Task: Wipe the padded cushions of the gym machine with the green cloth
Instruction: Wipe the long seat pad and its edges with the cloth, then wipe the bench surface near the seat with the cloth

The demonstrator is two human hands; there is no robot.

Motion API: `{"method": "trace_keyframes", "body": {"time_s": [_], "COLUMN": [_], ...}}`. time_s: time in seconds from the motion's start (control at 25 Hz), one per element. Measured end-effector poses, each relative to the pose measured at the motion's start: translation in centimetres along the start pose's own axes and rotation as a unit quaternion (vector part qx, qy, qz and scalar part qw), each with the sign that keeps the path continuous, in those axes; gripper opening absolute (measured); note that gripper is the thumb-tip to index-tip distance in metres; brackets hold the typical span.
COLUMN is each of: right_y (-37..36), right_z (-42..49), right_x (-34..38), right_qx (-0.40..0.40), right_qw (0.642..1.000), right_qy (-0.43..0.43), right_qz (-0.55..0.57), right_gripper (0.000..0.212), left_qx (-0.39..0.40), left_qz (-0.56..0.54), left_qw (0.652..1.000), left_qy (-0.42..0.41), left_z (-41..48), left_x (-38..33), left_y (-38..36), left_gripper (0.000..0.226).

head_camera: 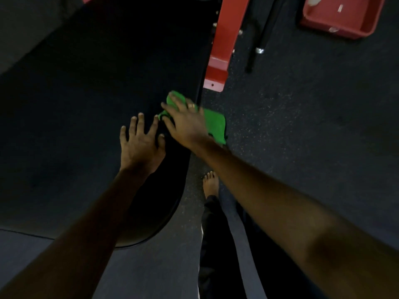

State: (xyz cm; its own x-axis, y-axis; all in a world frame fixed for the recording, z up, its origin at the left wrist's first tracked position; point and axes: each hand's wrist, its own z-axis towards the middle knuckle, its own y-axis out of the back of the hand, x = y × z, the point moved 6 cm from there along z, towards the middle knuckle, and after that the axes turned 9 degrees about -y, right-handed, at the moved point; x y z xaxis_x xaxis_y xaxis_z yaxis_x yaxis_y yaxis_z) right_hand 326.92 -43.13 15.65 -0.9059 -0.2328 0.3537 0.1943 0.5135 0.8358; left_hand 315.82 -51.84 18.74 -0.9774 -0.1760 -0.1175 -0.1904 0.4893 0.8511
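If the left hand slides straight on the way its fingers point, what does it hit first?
Probably just more black cushion: the left hand lies flat on it, fingers pointing away. Its index side may brush the green cloth under the right hand.

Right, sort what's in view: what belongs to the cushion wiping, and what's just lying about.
Job:
- green cloth, under the right hand
- black padded cushion, with the left hand flat on it

Lying about:
- red tray on the floor
- red frame beam
- black bar
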Motion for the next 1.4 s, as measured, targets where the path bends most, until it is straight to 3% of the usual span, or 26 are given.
{"method": "trace_keyframes", "body": {"time_s": [0.2, 0.36, 0.6, 0.72, 1.04, 1.24, 1.4], "right_y": [-0.9, 3.2, 25.4, 39.4, 70.5, 81.9, 85.4], "right_z": [-8.5, -10.9, -11.8, -12.4, -18.7, -26.1, -30.8], "right_x": [-3.8, -8.3, -11.7, -11.6, -10.6, -9.0, -10.4], "right_qx": [-0.038, -0.042, -0.17, -0.227, -0.396, -0.478, -0.515], "right_qw": [0.985, 0.951, 0.926, 0.92, 0.872, 0.834, 0.812], "right_qy": [-0.036, -0.145, -0.148, -0.116, -0.058, -0.01, -0.017], "right_qz": [0.167, 0.271, 0.302, 0.297, 0.28, 0.275, 0.274], "right_gripper": [0.047, 0.057, 0.028, 0.028, 0.034, 0.029, 0.03], "left_qx": [-0.006, -0.028, -0.123, -0.188, -0.348, -0.399, -0.41], "left_qz": [-0.059, -0.086, -0.147, -0.187, -0.171, -0.175, -0.188], "left_qw": [0.998, 0.996, 0.976, 0.948, 0.866, 0.823, 0.804], "left_qy": [0.03, -0.001, -0.106, -0.175, -0.317, -0.364, -0.387], "left_z": [0.3, -1.0, -3.7, -5.1, -10.3, -14.4, -15.9], "left_x": [-1.2, -4.2, -11.7, -16.3, -28.8, -33.6, -36.4], "left_y": [1.0, 5.4, 24.0, 36.1, 65.9, 73.1, 75.0], "left_gripper": [0.055, 0.047, 0.053, 0.067, 0.057, 0.044, 0.038]}}
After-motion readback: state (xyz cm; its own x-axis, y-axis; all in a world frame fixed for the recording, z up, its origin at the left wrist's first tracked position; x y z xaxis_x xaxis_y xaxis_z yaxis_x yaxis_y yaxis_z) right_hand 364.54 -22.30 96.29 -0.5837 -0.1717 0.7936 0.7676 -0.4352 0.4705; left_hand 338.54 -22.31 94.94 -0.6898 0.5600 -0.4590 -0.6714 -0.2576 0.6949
